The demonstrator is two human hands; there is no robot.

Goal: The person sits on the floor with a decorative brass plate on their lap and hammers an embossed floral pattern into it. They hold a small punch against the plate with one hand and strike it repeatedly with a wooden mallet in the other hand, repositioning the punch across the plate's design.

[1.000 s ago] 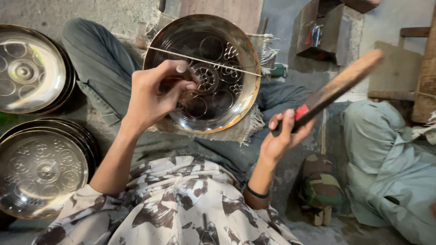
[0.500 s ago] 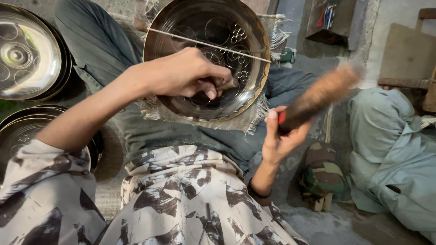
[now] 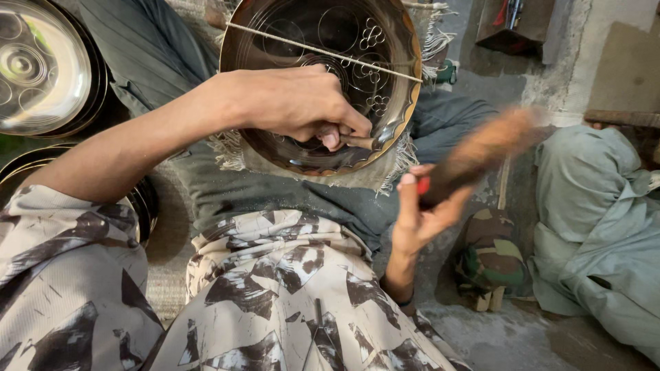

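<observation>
A round brass tray (image 3: 395, 75) with scalloped rim and engraved circles rests on my lap over a fringed cloth (image 3: 405, 161). My left hand (image 3: 295, 103) lies on the tray and pinches a small metal chisel (image 3: 357, 142), tip on the tray's lower part. My right hand (image 3: 423, 216) grips the red-banded handle of a wooden mallet (image 3: 485, 154), blurred in motion, to the right of the tray. A thin stick (image 3: 323, 51) lies across the tray.
Stacked shiny engraved trays (image 3: 41, 69) sit at the left, with darker ones (image 3: 144, 203) below. Another person in pale green clothing (image 3: 598, 227) sits at the right. A camouflage-patterned bundle (image 3: 491, 257) lies on the concrete floor.
My left hand has come down onto the tray with the chisel. The mallet has swung lower and nearer the tray. The view has tilted closer.
</observation>
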